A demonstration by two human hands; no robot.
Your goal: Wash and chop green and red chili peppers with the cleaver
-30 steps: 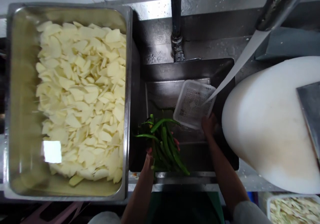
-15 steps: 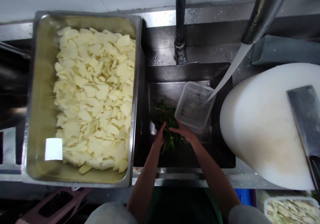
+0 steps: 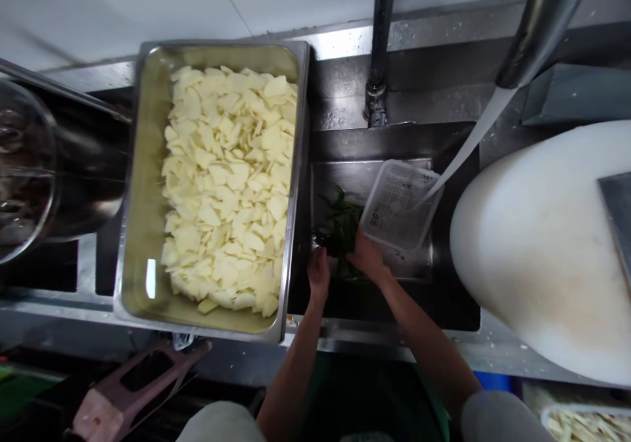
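Long dark green peppers (image 3: 345,221) lie in a loose heap on the floor of the metal sink (image 3: 352,172). My right hand (image 3: 367,256) is at the heap's right side, its fingers closed around some of the peppers beside the basket. At the lower left of the heap, my left hand (image 3: 319,272) has its fingers curled together; what they hold, if anything, is hidden. A white perforated plastic basket (image 3: 378,213) sits tilted in the sink, right of the peppers. Water from a thick spout (image 3: 527,47) runs into it.
Left of the sink stands a deep steel pan (image 3: 129,231) of pale sliced potatoes (image 3: 227,185). A round white chopping board (image 3: 532,251) with a cleaver (image 3: 618,208) on it is at the right. A slim tap (image 3: 377,103) rises behind the sink.
My hands have moved apart; the left has drawn back to the edge of the pepper heap. The peppers lie more spread out. The view has shifted left, showing more of a round pot.
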